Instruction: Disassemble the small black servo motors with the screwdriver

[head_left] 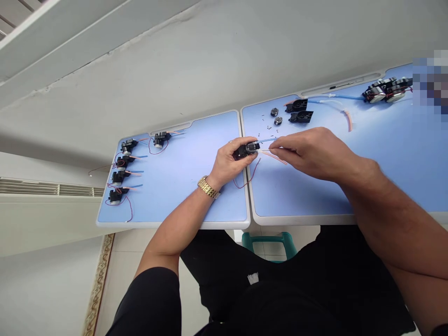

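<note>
Our black clothes (297, 298) sit nearest, and over the gap in the counter (196, 156) our left fingers (241, 142) grip a black gadget (251, 148), seemingly for steadiness, our right fingers (290, 142) pinched together beside its blue tube (266, 140), around what we can't discern.

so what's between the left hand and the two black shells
Two round metal parts and some tiny loose bits, seen in the head view.

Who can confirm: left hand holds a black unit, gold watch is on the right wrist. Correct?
Not quite: the gold watch is on the left wrist, as the head view shows. The left hand does hold a black unit.
</note>
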{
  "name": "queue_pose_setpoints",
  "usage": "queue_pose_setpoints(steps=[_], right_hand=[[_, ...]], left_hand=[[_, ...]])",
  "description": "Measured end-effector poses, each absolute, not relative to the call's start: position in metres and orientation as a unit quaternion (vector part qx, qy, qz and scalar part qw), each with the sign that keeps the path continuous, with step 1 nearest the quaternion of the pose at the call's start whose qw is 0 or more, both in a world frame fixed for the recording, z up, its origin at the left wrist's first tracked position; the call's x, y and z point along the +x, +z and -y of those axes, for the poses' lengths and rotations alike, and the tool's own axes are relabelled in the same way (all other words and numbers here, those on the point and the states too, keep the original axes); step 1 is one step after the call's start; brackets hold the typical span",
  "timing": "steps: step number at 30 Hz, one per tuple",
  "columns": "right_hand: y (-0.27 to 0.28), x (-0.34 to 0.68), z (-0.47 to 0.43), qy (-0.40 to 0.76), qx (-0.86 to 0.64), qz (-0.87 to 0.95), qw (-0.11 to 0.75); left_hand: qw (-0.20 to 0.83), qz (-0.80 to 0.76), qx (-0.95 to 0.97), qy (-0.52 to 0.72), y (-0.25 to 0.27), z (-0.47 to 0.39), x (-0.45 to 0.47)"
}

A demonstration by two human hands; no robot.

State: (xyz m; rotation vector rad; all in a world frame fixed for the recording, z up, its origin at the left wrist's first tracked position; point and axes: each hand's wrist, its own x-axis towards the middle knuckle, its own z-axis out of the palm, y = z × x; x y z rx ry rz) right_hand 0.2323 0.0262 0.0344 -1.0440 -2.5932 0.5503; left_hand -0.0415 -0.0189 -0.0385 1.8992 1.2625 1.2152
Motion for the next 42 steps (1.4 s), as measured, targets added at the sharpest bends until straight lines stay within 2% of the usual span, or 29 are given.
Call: queue_pose_setpoints(steps=[2, 5, 17, 24, 30, 34, 36, 40, 42], right_hand=[[0.032, 0.228, -0.023, 0.148, -0.364, 0.913, 0.106], [0.031, 0.222, -0.02, 0.152, -0.37, 0.913, 0.083], [0.027, 0.22, -0.016, 0.216, -0.368, 0.892, 0.152], [0.03, 0.219, -0.015, 0.244, -0.375, 0.881, 0.153], [0.028, 0.228, -0.026, 0.205, -0.384, 0.896, 0.092], [0.029, 0.243, -0.039, 0.195, -0.399, 0.894, 0.058], [0.032, 0.247, -0.042, 0.192, -0.418, 0.884, 0.083], [0.034, 0.241, -0.037, 0.186, -0.413, 0.858, 0.242], [0.032, 0.234, -0.031, 0.203, -0.372, 0.864, 0.271]], left_hand=[[0.262, -0.482, 0.703, 0.453, -0.039, 0.019, -0.041], [0.262, -0.483, 0.701, 0.454, -0.039, 0.018, -0.041], [0.366, -0.498, 0.637, 0.46, -0.044, 0.019, -0.04], [0.38, -0.495, 0.625, 0.468, -0.044, 0.018, -0.042], [0.321, -0.478, 0.677, 0.459, -0.043, 0.016, -0.043], [0.317, -0.473, 0.69, 0.447, -0.043, 0.016, -0.043], [0.32, -0.48, 0.689, 0.439, -0.042, 0.017, -0.042], [0.325, -0.487, 0.698, 0.412, -0.04, 0.021, -0.037], [0.322, -0.481, 0.708, 0.403, -0.038, 0.022, -0.035]])
